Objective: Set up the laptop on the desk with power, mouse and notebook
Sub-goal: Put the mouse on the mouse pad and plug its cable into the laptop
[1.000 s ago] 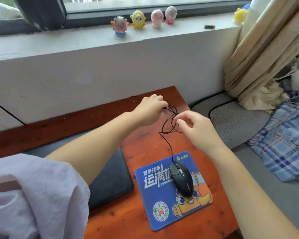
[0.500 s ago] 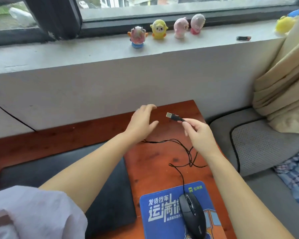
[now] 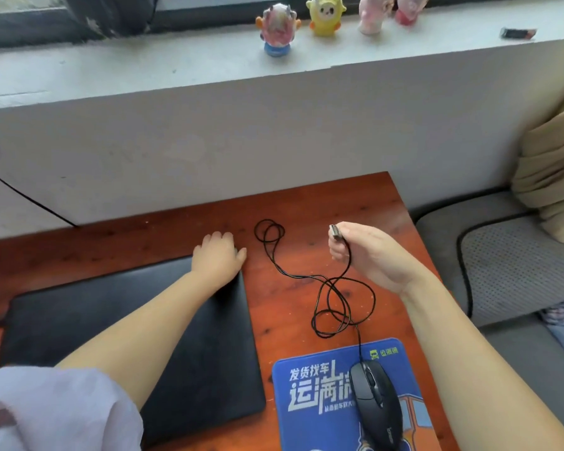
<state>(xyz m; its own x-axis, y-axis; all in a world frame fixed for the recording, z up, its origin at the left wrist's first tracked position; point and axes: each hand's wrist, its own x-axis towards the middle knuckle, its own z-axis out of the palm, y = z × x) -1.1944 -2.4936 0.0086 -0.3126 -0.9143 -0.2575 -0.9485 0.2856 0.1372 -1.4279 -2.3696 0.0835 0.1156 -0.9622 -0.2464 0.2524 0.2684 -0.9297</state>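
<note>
A closed black laptop (image 3: 118,323) lies flat on the reddish wooden desk (image 3: 306,196). My left hand (image 3: 218,255) rests on the laptop's far right corner, fingers curled over its back edge. My right hand (image 3: 368,255) hovers above the desk and pinches the mouse's USB plug (image 3: 335,232), which points up. The thin black mouse cable (image 3: 331,302) lies in loose loops on the desk between the hands. It runs down to the black mouse (image 3: 376,397), which sits on a blue printed mouse pad (image 3: 310,402) at the near right.
A white wall and a window sill rise behind the desk, with several small toy figures (image 3: 323,14) on the sill. A grey cushioned seat (image 3: 515,265) and a beige curtain (image 3: 554,177) are to the right. A black wire (image 3: 23,196) runs along the wall at left.
The cable has been untangled and laid in loops on the desk. My left hand let go of it and dropped onto the laptop's corner. My right hand keeps the USB plug, now lower.
</note>
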